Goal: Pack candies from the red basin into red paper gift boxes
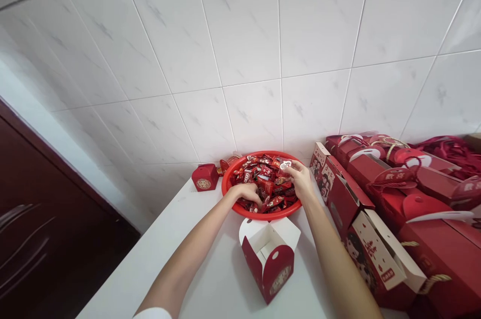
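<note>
A red plastic basin (pixel 227 179) full of red-wrapped candies (pixel 265 186) stands against the wall. My left hand (pixel 248 193) reaches over its near left rim, fingers bent down among the wrappers; what they grip is hidden. At the basin's right side, my right hand (pixel 300 179) pinches a red candy packet (pixel 282 164) with a white label between thumb and fingers, just over the pile. In front of the basin an open red gift box (pixel 268 266), white inside, stands with its flaps up, and no candy shows in it. Neither hand touches the box.
A small closed red box (pixel 205 178) stands left of the basin. Many red gift boxes (pixel 376 254) with rope handles crowd the right side, near my right forearm. Dark pink ribbons (pixel 451 153) lie behind them. The white table (pixel 210 269) ends at a slanting left edge. A tiled wall (pixel 251 113) rises behind.
</note>
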A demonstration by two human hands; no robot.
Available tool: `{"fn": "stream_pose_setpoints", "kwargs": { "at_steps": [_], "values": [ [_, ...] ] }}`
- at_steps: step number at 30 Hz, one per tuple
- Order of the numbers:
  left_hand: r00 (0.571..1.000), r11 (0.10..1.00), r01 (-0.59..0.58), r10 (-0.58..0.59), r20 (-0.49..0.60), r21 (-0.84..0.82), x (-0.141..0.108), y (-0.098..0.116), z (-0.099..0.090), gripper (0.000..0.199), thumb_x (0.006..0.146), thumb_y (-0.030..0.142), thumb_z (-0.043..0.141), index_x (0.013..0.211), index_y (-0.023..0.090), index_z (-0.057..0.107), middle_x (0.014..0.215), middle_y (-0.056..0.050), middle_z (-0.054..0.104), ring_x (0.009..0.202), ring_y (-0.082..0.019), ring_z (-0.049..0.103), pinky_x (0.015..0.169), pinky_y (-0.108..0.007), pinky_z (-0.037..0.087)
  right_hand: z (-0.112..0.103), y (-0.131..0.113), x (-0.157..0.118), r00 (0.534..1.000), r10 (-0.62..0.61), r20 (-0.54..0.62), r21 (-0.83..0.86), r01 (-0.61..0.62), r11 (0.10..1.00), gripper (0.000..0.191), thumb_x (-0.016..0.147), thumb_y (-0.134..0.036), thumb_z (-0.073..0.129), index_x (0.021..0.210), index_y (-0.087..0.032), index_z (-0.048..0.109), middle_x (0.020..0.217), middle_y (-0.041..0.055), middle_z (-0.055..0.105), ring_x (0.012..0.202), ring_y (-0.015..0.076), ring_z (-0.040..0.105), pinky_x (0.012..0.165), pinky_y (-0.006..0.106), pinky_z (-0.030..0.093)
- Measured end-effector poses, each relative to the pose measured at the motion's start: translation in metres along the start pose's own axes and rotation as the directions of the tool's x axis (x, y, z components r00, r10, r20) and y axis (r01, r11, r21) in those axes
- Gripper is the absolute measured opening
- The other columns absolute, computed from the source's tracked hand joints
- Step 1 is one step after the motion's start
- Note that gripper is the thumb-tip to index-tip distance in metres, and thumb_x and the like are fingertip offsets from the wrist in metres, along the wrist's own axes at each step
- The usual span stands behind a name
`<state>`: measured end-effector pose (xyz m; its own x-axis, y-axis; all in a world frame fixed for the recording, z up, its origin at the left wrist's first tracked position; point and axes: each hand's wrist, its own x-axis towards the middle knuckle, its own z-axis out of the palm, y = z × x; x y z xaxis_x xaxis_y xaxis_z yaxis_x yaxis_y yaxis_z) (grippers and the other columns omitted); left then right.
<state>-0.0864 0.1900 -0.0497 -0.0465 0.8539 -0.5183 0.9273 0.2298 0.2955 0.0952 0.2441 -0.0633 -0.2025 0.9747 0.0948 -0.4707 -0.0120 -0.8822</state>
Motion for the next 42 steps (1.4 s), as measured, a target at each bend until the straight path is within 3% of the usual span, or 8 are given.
{"fn": "stream_pose_setpoints", "kwargs": {
  "at_steps": [8, 13, 21, 24, 28, 35, 38, 42],
  "values": [
    [0.995, 0.960, -0.096, 0.100, 0.001, -0.262, -0.002, -0.012, 0.002, 0.018, 0.051, 0.025, 0.074, 0.062, 0.019, 0.062, 0.058, 0.004, 0.059, 0.057, -0.014, 0.053, 0.051, -0.024, 0.037, 0.000, 0.001, -0.002, 0.999, -0.006, 0.032, -0.023, 0.007, 1.000, 0.022, 0.048, -0.025, 0.073, 0.067, -0.020, 0.064, 0.067, -0.0006, 0.065, 0.060, 0.0160, 0.060, 0.047, 0.024, 0.043],
    [0.979, 0.929, -0.197, 0.203, -0.014, -0.312, 0.001, -0.019, 0.001, 0.020, 0.048, 0.025, 0.076, 0.060, 0.019, 0.061, 0.058, 0.006, 0.056, 0.061, -0.014, 0.053, 0.054, -0.024, 0.036, 0.000, 0.001, -0.002, 0.999, -0.009, 0.040, -0.046, 0.010, 0.999, 0.019, 0.049, -0.026, 0.074, 0.063, -0.019, 0.062, 0.064, -0.0009, 0.064, 0.059, 0.0155, 0.059, 0.048, 0.024, 0.041],
    [0.967, 0.881, -0.211, 0.125, -0.223, -0.424, 0.001, -0.023, 0.004, 0.033, 0.043, 0.016, 0.077, 0.074, 0.019, 0.067, 0.061, 0.006, 0.059, 0.062, -0.016, 0.057, 0.056, -0.024, 0.040, -0.001, 0.002, 0.001, 0.999, 0.017, 0.038, -0.053, -0.015, 0.998, 0.015, 0.049, -0.026, 0.070, 0.061, -0.019, 0.066, 0.062, -0.0010, 0.063, 0.060, 0.0143, 0.057, 0.050, 0.024, 0.044],
    [0.950, 0.804, -0.282, 0.158, -0.269, -0.523, -0.002, -0.024, 0.002, 0.032, 0.043, 0.016, 0.077, 0.073, 0.019, 0.064, 0.063, 0.005, 0.061, 0.065, -0.019, 0.061, 0.059, -0.025, 0.044, -0.001, 0.001, 0.000, 0.999, 0.024, 0.032, -0.053, -0.022, 0.998, 0.015, 0.048, -0.025, 0.071, 0.061, -0.019, 0.066, 0.062, -0.0007, 0.063, 0.059, 0.0143, 0.056, 0.049, 0.024, 0.043],
    [0.907, 0.661, -0.389, 0.156, -0.390, -0.642, -0.007, -0.023, -0.001, 0.033, 0.047, 0.019, 0.078, 0.076, 0.018, 0.063, 0.067, 0.004, 0.063, 0.068, -0.018, 0.063, 0.063, -0.026, 0.047, 0.000, 0.001, 0.000, 0.999, 0.015, 0.030, -0.052, -0.014, 0.999, 0.014, 0.049, -0.025, 0.071, 0.060, -0.019, 0.066, 0.061, -0.0002, 0.063, 0.057, 0.0135, 0.055, 0.049, 0.023, 0.042],
    [0.773, 0.417, -0.585, 0.027, -0.634, -0.696, -0.008, -0.012, -0.006, 0.042, 0.049, 0.029, 0.084, 0.083, 0.019, 0.061, 0.073, 0.005, 0.062, 0.066, -0.014, 0.061, 0.063, -0.025, 0.048, -0.001, 0.001, 0.002, 0.997, 0.040, 0.061, -0.120, -0.032, 0.992, 0.017, 0.050, -0.031, 0.072, 0.058, -0.019, 0.063, 0.062, 0.0008, 0.063, 0.059, 0.0143, 0.055, 0.052, 0.024, 0.043],
    [0.736, 0.367, -0.623, -0.025, -0.676, -0.691, -0.007, -0.007, -0.010, 0.046, 0.051, 0.032, 0.085, 0.088, 0.019, 0.063, 0.079, 0.003, 0.066, 0.072, -0.016, 0.063, 0.068, -0.026, 0.049, -0.001, 0.000, 0.001, 0.996, 0.058, 0.073, -0.137, -0.047, 0.989, 0.019, 0.051, -0.031, 0.074, 0.058, -0.019, 0.062, 0.059, -0.0008, 0.060, 0.055, 0.0117, 0.051, 0.049, 0.023, 0.039],
    [0.727, 0.354, -0.629, -0.047, -0.685, -0.692, -0.004, -0.003, -0.015, 0.049, 0.051, 0.035, 0.087, 0.092, 0.019, 0.065, 0.084, 0.000, 0.070, 0.076, -0.018, 0.066, 0.070, -0.028, 0.052, 0.001, -0.001, 0.000, 0.989, 0.101, 0.111, -0.110, -0.088, 0.990, 0.023, 0.051, -0.033, 0.078, 0.061, -0.018, 0.063, 0.061, -0.0012, 0.061, 0.057, 0.0113, 0.052, 0.050, 0.022, 0.043]
  ]
}}
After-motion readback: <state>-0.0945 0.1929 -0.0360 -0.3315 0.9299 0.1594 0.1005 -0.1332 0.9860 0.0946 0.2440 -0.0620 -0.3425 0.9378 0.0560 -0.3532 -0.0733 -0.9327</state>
